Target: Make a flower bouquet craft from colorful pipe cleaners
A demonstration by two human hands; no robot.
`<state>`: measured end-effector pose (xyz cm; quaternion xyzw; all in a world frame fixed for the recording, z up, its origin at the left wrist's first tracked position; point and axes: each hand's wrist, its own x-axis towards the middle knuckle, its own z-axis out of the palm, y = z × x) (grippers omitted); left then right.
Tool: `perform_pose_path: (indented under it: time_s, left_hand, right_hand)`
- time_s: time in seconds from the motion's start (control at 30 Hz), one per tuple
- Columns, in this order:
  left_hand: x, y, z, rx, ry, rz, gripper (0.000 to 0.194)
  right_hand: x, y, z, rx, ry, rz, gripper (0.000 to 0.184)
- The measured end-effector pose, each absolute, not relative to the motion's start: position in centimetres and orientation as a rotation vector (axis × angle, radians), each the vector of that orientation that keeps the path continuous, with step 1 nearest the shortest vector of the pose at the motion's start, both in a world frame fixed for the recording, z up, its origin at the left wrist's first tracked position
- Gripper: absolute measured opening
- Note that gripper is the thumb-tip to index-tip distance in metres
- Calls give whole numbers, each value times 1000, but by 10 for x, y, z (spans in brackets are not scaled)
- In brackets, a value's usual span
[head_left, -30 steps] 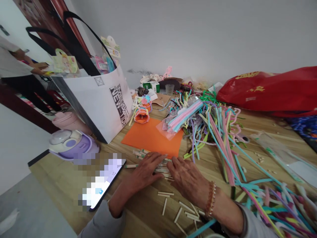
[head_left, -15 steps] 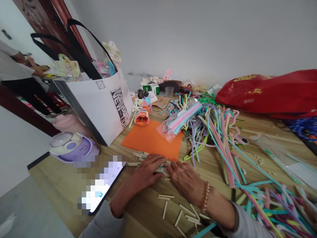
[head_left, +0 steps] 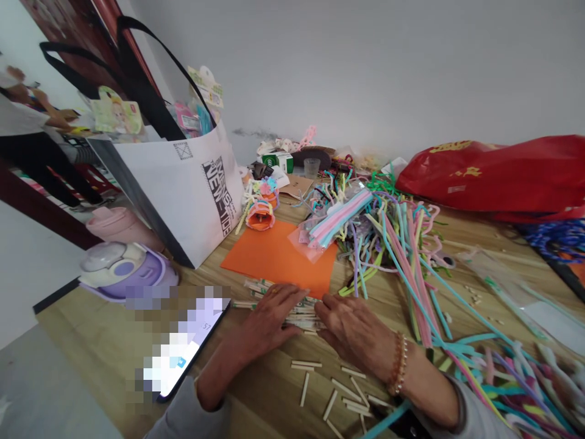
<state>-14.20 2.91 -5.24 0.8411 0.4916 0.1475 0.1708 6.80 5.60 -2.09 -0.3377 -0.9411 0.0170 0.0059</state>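
Several thin pale sticks (head_left: 304,318) lie in a layer between my hands, some in clear wrapping with green marks. Stretched out over them from the left is my left hand (head_left: 274,317), palm down, its thumb along the near side. My right hand (head_left: 354,326), with a beaded bracelet above it, curls its fingers on their right ends; its fingertips are partly hidden. More wrapped sticks (head_left: 244,303) poke out left of my left hand. Short loose sticks (head_left: 329,404) are scattered nearer to me. Just beyond the hands lies an orange sheet (head_left: 274,250).
A lit phone (head_left: 194,350) and a purple-lidded container (head_left: 130,271) are at the left, before a white tote bag (head_left: 183,189). Pipe cleaners (head_left: 411,262) heap up on the right, with a red bag (head_left: 493,177) behind. A person (head_left: 27,134) stands far left.
My right hand has shifted slightly right, and its fingers have loosened, showing more of the sticks between the hands. My left hand stays nearly in place. The view has turned a little.
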Motion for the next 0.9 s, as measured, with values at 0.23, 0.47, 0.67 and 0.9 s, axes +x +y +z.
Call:
perform_pose_path:
  time_s: [0.23, 0.47, 0.67, 0.9]
  left_hand:
    - [-139, 24, -53, 2438, 1394, 414, 68]
    - [-137, 24, -46, 2365, 1439, 441, 64]
    - [-139, 26, -48, 2349, 1458, 486, 67]
    - [-137, 29, -56, 2373, 1504, 469, 70]
  right_hand:
    - [73, 50, -27, -1125, -2839, 132, 8]
    - [88, 50, -54, -1070, -2653, 117, 68]
    - [86, 52, -74, -1054, -2625, 173, 68]
    - [80, 50, -86, -1062, -2596, 116, 57]
